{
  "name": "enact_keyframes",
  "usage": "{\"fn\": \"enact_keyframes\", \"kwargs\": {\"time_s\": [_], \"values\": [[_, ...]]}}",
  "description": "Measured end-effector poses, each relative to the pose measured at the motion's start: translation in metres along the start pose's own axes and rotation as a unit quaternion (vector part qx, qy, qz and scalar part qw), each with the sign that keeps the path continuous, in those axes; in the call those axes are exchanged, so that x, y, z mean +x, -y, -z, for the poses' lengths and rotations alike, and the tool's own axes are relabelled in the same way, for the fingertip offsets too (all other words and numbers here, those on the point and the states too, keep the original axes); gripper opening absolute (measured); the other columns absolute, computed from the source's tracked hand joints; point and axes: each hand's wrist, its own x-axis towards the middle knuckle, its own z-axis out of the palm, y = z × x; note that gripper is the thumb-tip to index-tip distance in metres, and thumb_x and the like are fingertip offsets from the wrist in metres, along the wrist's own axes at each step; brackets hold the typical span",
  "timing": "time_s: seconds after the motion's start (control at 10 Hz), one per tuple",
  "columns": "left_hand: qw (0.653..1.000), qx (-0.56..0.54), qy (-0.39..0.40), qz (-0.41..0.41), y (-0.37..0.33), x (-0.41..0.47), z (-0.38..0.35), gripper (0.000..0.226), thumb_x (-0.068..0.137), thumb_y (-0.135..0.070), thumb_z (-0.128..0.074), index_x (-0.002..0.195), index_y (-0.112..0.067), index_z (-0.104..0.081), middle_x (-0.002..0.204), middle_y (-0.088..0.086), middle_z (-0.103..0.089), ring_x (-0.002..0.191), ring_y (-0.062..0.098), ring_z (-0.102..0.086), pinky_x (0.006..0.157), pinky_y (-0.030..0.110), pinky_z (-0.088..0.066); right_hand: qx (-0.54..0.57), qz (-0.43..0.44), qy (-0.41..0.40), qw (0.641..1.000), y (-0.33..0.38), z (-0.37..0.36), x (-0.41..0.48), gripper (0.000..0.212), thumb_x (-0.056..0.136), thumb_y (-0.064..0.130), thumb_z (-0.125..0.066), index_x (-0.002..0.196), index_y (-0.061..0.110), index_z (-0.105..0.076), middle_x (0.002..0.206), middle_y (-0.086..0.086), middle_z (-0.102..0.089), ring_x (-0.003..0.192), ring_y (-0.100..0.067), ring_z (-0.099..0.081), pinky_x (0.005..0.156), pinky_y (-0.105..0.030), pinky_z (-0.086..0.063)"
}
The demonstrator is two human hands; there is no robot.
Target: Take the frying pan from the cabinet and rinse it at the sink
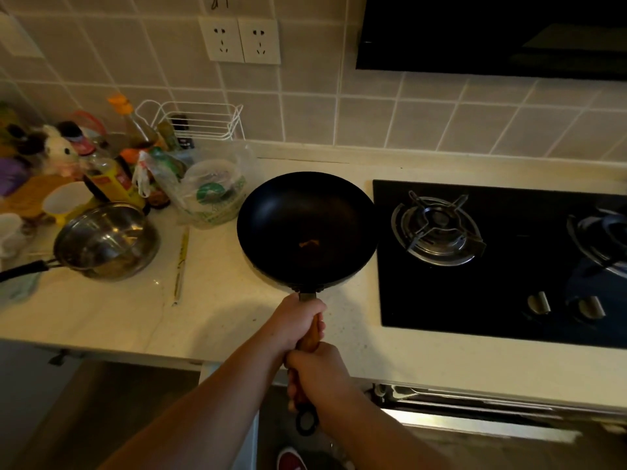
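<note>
Both sets of fingers wrap the wooden handle: left hand (pixel 294 323) nearer the bowl, right hand (pixel 315 371) behind. The frying pan (pixel 307 228) apparently hovers over the counter's (pixel 101 313) front edge; swinging left could strike the steel pot (pixel 107 240).

One round black frying pan (pixel 307 228), two hands on it, two white wall sockets (pixel 243 40) above, one shiny steel pot (pixel 107 240) to the left.

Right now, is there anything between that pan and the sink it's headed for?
No sink shows in this view. Both hands, left hand and right hand, grip the frying pan over the counter; a steel saucepan sits leftward.
</note>
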Motion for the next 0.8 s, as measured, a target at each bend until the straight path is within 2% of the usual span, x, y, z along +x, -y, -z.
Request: {"fn": "enact_keyframes", "kwargs": {"time_s": [0.1,0.2,0.3,0.4,0.5,0.6,0.7,0.8], "values": [[1.0,0.014,-0.001,-0.002,0.0,0.001,0.006,0.017,0.085,-0.018,-0.06,0.071,-0.008,-0.06,0.056,0.005,-0.06,0.05,0.013,-0.059,0.05,0.024,-0.05,0.016,0.008,0.006,1.0,0.0,-0.006,0.0,0.011,0.088,0.002,-0.053,0.086,0.003,-0.064,0.055,-0.004,-0.058,0.04,-0.011,-0.056,0.042,-0.023,-0.051],[0.999,0.038,0.008,-0.01,0.0,0.003,0.015,0.017,0.08,-0.02,-0.061,0.066,-0.009,-0.061,0.058,0.007,-0.06,0.055,0.018,-0.06,0.058,0.03,-0.051,0.045,0.0,0.012,0.999,0.002,-0.016,0.002,0.013,0.087,0.0,-0.052,0.088,0.0,-0.065,0.055,-0.005,-0.058,0.04,-0.013,-0.056,0.042,-0.024,-0.051],[0.999,0.035,0.013,-0.01,0.003,0.004,0.019,0.016,0.08,-0.02,-0.061,0.07,-0.008,-0.061,0.062,0.009,-0.06,0.059,0.021,-0.06,0.063,0.034,-0.051,0.054,-0.007,0.013,0.998,0.0,-0.021,0.005,0.013,0.088,-0.001,-0.052,0.088,0.0,-0.065,0.051,-0.004,-0.058,0.038,-0.012,-0.056,0.042,-0.024,-0.051],[1.0,0.007,0.01,0.007,0.006,0.002,0.016,0.016,0.083,-0.022,-0.062,0.079,-0.007,-0.062,0.065,0.007,-0.061,0.061,0.019,-0.061,0.06,0.03,-0.052,0.059,-0.004,0.023,0.998,-0.006,-0.018,0.006,0.011,0.088,0.001,-0.054,0.088,0.002,-0.064,0.053,-0.004,-0.06,0.04,-0.013,-0.059,0.043,-0.024,-0.052],[0.999,-0.041,0.006,0.02,0.01,-0.005,0.014,0.023,0.086,-0.028,-0.063,0.089,-0.005,-0.064,0.071,0.008,-0.063,0.06,0.017,-0.063,0.058,0.03,-0.054,0.004,0.013,0.04,0.999,-0.008,-0.01,0.003,0.007,0.088,0.005,-0.059,0.093,0.008,-0.063,0.063,-0.005,-0.064,0.044,-0.01,-0.065,0.045,-0.021,-0.053],[0.995,-0.091,-0.016,0.038,0.015,-0.019,0.014,0.038,0.09,-0.042,-0.059,0.104,-0.007,-0.062,0.083,0.011,-0.069,0.068,0.022,-0.066,0.065,0.035,-0.056,-0.147,-0.001,0.088,0.985,-0.007,0.004,-0.005,0.02,0.09,0.025,-0.065,0.107,0.016,-0.059,0.084,-0.003,-0.07,0.056,-0.008,-0.071,0.051,-0.019,-0.055],[0.989,-0.123,-0.037,0.072,0.038,-0.033,0.018,0.053,0.093,-0.056,-0.047,0.108,-0.007,-0.062,0.081,0.01,-0.073,0.068,0.023,-0.07,0.062,0.033,-0.056,-0.337,0.021,0.109,0.935,0.003,0.033,-0.027,0.034,0.092,0.048,-0.06,0.114,0.022,-0.058,0.093,-0.002,-0.073,0.065,-0.01,-0.073,0.056,-0.02,-0.057],[0.981,-0.149,-0.078,0.1,0.071,-0.05,0.019,0.058,0.093,-0.059,-0.044,0.112,-0.006,-0.061,0.09,0.015,-0.073,0.076,0.027,-0.07,0.066,0.036,-0.055,-0.351,0.165,0.051,0.92,0.025,0.071,-0.059,0.03,0.082,0.057,-0.063,0.098,0.031,-0.063,0.082,-0.002,-0.073,0.067,-0.011,-0.072,0.059,-0.021,-0.059]]}}
